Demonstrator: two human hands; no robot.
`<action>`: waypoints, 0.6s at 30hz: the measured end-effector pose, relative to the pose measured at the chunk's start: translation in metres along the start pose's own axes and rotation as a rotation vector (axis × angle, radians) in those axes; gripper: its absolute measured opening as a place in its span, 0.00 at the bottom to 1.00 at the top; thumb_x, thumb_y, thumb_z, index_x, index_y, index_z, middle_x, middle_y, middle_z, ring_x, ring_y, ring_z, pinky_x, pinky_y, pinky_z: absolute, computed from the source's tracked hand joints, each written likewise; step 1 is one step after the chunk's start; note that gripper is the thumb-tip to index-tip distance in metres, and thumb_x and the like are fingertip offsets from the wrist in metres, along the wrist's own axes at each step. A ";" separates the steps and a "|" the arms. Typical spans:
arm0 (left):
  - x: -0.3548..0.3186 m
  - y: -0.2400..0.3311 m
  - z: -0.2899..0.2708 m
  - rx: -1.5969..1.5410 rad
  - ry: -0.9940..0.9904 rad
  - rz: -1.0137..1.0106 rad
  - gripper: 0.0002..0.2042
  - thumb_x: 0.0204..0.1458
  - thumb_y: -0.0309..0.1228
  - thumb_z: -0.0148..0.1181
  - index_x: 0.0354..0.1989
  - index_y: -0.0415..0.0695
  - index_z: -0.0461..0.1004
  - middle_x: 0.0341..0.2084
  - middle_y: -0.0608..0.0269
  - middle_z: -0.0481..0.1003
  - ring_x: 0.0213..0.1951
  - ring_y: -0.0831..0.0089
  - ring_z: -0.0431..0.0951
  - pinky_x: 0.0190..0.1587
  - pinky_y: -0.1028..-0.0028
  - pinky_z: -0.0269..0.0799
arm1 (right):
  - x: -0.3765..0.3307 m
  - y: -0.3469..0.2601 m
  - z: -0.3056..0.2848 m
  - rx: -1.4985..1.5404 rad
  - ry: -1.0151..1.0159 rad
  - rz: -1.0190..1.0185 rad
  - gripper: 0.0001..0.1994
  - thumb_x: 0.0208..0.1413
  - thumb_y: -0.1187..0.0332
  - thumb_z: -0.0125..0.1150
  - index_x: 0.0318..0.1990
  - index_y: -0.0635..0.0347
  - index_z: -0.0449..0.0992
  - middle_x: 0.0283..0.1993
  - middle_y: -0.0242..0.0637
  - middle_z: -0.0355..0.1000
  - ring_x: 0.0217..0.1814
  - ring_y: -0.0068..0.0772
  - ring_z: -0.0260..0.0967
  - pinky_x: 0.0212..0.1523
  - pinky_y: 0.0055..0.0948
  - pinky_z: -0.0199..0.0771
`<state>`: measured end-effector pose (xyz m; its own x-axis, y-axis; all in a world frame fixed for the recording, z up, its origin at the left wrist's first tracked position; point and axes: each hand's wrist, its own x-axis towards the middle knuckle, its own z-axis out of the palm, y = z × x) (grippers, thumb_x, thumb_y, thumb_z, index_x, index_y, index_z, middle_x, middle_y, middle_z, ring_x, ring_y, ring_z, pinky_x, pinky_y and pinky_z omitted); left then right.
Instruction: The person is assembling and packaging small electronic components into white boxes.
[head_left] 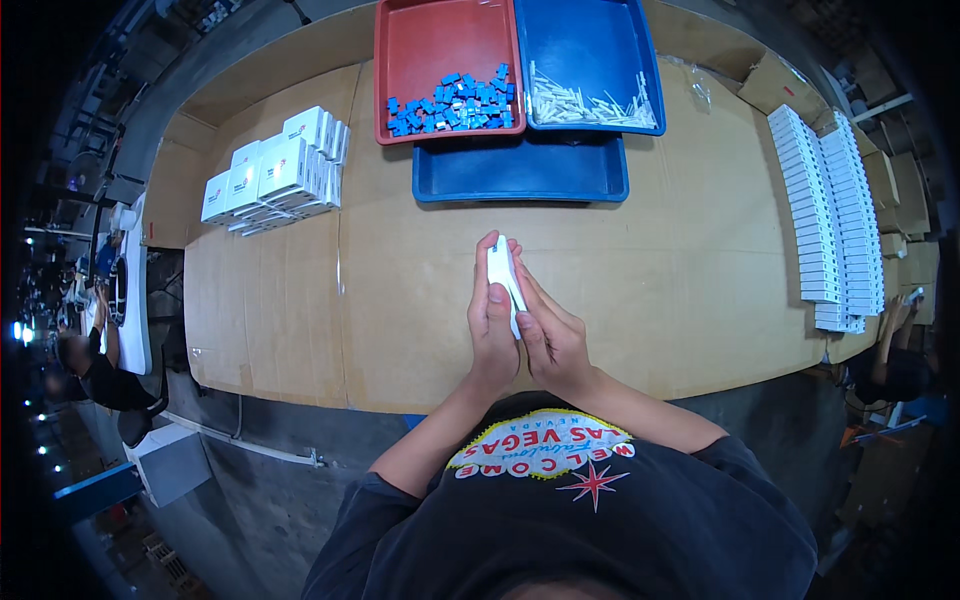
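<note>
Between my two palms, over the near middle of the cardboard-covered table (420, 300), a small flat white box (503, 268) stands on edge. My left hand (492, 320) presses on its left side, with the thumb laid along the near part. Against the right side lies my right hand (550, 335), its fingers stretched along the box and mostly hidden behind it. Beyond my hands sits a blue tray (520, 190), partly under two others. A red tray (445, 45) holds many small blue parts (455, 105); a second blue tray (590, 45) holds thin white sticks (580, 105).
Stacked white boxes (285, 170) stand at the table's left. Long rows of similar white boxes (805, 205) line the right side. Cardboard walls (270, 60) edge the far side. One person (110, 370) is at the far left, another (890, 365) at the far right.
</note>
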<state>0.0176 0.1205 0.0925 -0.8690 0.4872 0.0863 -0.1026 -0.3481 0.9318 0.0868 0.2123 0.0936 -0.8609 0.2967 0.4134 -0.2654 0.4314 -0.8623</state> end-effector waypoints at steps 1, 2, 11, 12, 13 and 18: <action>0.000 0.000 0.000 -0.028 0.001 -0.035 0.37 0.73 0.55 0.37 0.78 0.36 0.47 0.69 0.45 0.62 0.72 0.61 0.61 0.74 0.65 0.54 | -0.001 0.002 -0.001 0.019 0.002 0.011 0.24 0.71 0.74 0.52 0.71 0.76 0.64 0.72 0.68 0.63 0.72 0.63 0.67 0.66 0.39 0.74; -0.001 0.000 0.000 -0.055 0.001 -0.071 0.40 0.72 0.58 0.38 0.78 0.35 0.46 0.69 0.46 0.63 0.72 0.61 0.62 0.74 0.65 0.54 | -0.002 0.003 -0.001 0.039 0.004 0.021 0.24 0.72 0.74 0.51 0.71 0.76 0.64 0.72 0.68 0.63 0.72 0.63 0.67 0.65 0.38 0.75; 0.007 0.007 -0.005 -0.027 0.010 -0.006 0.38 0.71 0.53 0.43 0.79 0.38 0.47 0.72 0.46 0.58 0.72 0.59 0.59 0.74 0.62 0.52 | 0.005 0.005 0.010 0.560 0.063 0.304 0.23 0.76 0.65 0.47 0.71 0.73 0.65 0.74 0.53 0.65 0.76 0.46 0.64 0.73 0.38 0.65; 0.008 0.005 -0.007 -0.026 0.010 -0.006 0.38 0.71 0.53 0.43 0.79 0.38 0.47 0.72 0.46 0.58 0.72 0.59 0.59 0.74 0.62 0.52 | 0.007 0.005 0.007 0.561 0.063 0.304 0.23 0.76 0.65 0.47 0.71 0.73 0.65 0.74 0.53 0.65 0.76 0.46 0.64 0.73 0.38 0.65; 0.009 0.002 -0.010 0.090 -0.030 0.057 0.39 0.70 0.53 0.45 0.79 0.37 0.47 0.73 0.45 0.57 0.72 0.58 0.58 0.73 0.61 0.52 | 0.013 0.001 0.001 0.628 0.059 0.496 0.24 0.77 0.61 0.46 0.71 0.70 0.66 0.72 0.49 0.66 0.74 0.41 0.66 0.72 0.37 0.67; 0.010 -0.008 -0.019 0.441 -0.154 0.188 0.45 0.64 0.55 0.53 0.79 0.36 0.44 0.73 0.42 0.55 0.70 0.54 0.59 0.73 0.57 0.51 | 0.028 -0.006 -0.022 0.844 -0.043 0.919 0.27 0.76 0.52 0.49 0.72 0.63 0.67 0.69 0.42 0.70 0.69 0.32 0.69 0.65 0.35 0.72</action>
<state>0.0008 0.1126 0.0796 -0.7679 0.5725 0.2874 0.2921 -0.0863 0.9525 0.0738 0.2365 0.1170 -0.8840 0.1637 -0.4378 0.2599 -0.6063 -0.7515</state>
